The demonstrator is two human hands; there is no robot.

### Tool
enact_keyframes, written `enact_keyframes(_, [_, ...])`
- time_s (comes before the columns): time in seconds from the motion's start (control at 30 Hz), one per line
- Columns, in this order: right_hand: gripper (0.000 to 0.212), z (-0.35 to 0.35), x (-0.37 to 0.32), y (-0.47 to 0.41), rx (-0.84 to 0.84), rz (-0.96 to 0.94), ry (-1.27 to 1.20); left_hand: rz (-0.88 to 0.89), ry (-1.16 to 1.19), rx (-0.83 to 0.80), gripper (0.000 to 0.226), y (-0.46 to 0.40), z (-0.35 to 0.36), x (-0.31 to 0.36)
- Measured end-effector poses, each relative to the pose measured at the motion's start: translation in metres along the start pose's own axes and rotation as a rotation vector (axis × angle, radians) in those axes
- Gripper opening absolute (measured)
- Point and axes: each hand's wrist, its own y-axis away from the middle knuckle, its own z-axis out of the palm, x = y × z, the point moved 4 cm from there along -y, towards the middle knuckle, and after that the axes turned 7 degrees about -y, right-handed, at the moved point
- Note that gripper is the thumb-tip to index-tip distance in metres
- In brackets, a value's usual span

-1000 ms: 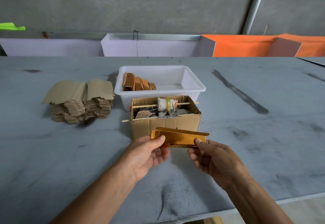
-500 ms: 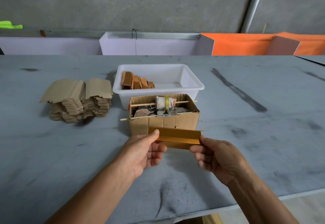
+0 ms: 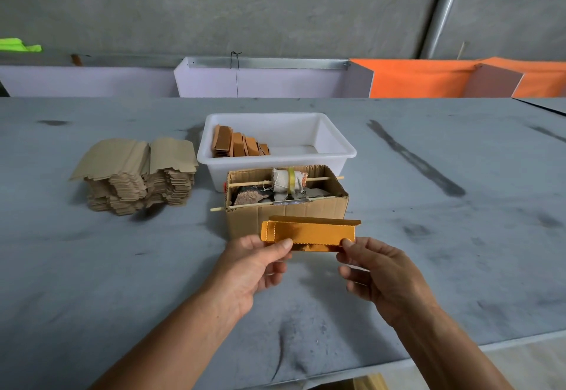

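Two hands hold gold card sleeve (image 3: pixel 309 233) just in front of cardboard box (image 3: pixel 288 210), above grey table (image 3: pixel 459 261). Left hand (image 3: pixel 254 267) pinches sleeve's left end, thumb on top. Right hand (image 3: pixel 382 276) pinches lower right corner. Sleeve lies lengthwise, flap raised along far edge. White tub (image 3: pixel 337 144) behind cardboard box holds folded orange pieces (image 3: pixel 239 146). Tan blank stack (image 3: pixel 137 181) left of cardboard box, well apart.

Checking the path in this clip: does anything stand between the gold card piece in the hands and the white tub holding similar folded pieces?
Yes. The cardboard box stands between the gold card piece and the white tub, a cloth roll at its open top. The piece would likely have to go over it.
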Motion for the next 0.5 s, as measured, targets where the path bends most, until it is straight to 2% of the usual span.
enact_keyframes(0.13, [0.007,0.002,0.001,0.001,0.001,-0.091,-0.022,0.178,-0.071,0.130,0.008,0.000,-0.001,0.000])
enact_keyframes(0.23, [0.001,0.003,0.003,0.002,0.021,-0.176,-0.078,0.318,-0.081,0.168,0.014,0.005,0.000,0.003])
enact_keyframes(0.4, [0.026,0.001,0.005,0.006,0.026,-0.328,-0.124,0.470,-0.088,0.165,0.045,0.009,-0.001,0.004])
enact_keyframes(0.5, [0.030,0.000,0.009,0.006,-0.007,-0.326,-0.120,0.535,-0.161,0.155,0.040,0.009,-0.005,0.003])
